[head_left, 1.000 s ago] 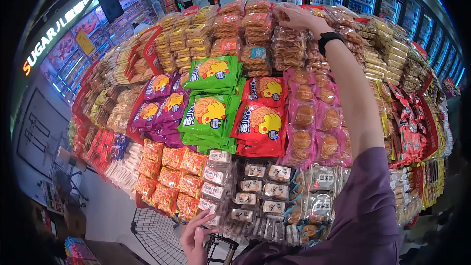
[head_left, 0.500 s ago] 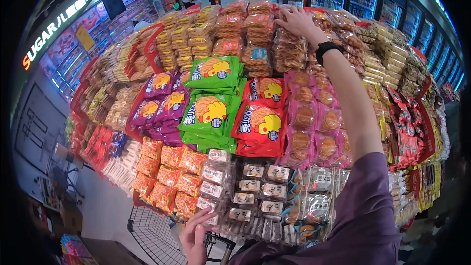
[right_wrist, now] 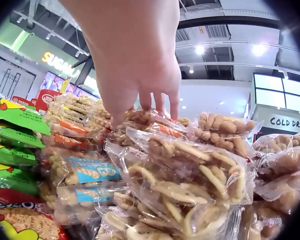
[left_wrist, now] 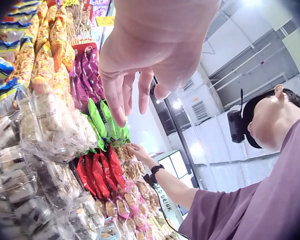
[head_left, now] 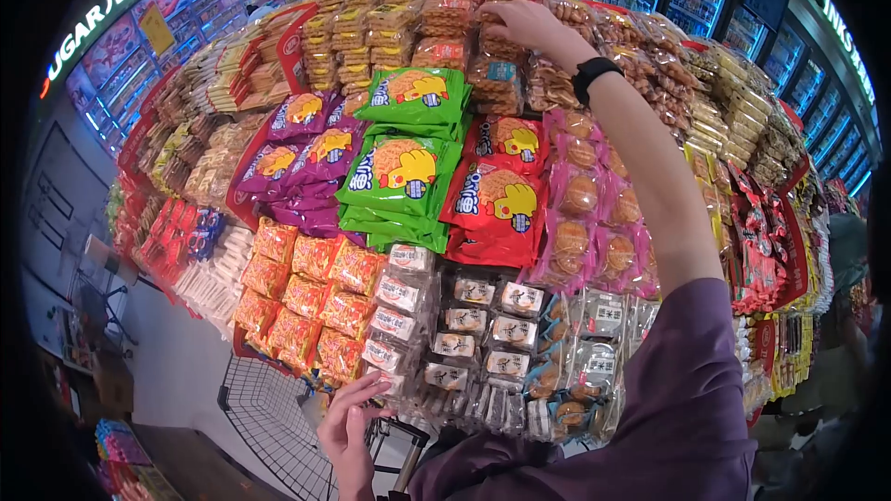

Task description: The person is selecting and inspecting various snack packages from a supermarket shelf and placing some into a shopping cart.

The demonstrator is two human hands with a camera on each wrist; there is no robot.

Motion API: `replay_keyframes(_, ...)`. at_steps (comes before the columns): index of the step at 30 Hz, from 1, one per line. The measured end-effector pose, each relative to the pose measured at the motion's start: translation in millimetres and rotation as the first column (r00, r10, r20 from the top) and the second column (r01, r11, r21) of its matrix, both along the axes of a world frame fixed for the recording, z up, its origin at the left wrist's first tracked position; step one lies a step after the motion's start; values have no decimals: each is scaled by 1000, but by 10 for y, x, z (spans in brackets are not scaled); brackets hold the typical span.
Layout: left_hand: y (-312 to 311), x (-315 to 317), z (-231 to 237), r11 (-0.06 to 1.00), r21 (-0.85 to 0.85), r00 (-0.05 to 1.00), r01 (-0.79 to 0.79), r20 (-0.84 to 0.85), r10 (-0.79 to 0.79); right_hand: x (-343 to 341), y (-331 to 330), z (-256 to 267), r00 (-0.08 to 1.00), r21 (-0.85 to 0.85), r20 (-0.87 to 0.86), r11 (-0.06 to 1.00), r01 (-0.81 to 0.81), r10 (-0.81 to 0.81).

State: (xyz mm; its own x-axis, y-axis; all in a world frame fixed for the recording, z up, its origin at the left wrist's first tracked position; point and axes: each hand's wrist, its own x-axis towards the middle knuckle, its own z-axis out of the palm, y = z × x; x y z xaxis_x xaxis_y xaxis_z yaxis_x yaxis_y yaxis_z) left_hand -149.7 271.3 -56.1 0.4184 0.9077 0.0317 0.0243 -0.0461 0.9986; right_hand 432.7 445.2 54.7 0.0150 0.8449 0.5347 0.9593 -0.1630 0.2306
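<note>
Right hand (head_left: 531, 24), grip indeterminable, at snack packets (right_wrist: 149, 120) near display's (head_left: 291, 51) far edge; left hand (head_left: 347, 422), fingers relaxed, near front edge; risk: stack toppling, if tugged carelessly.

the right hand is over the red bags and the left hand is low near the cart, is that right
Not quite: the right hand is not over the red bags. The head view shows it farther back, at the clear snack packs. The left hand is indeed low near the cart.
</note>
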Motion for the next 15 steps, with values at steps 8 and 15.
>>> replay_keyframes(8, 78, -266, -75, 1000, -11, 999, 13, 35, -13, -253, -58, 23, 925, 106, 278, 949, -298, 259)
replay_keyframes(15, 137, -357, -97, 1000, -12, 996, 0, 85, 1, -586, 128, -151, 958, -167, 77, 951, -262, 277)
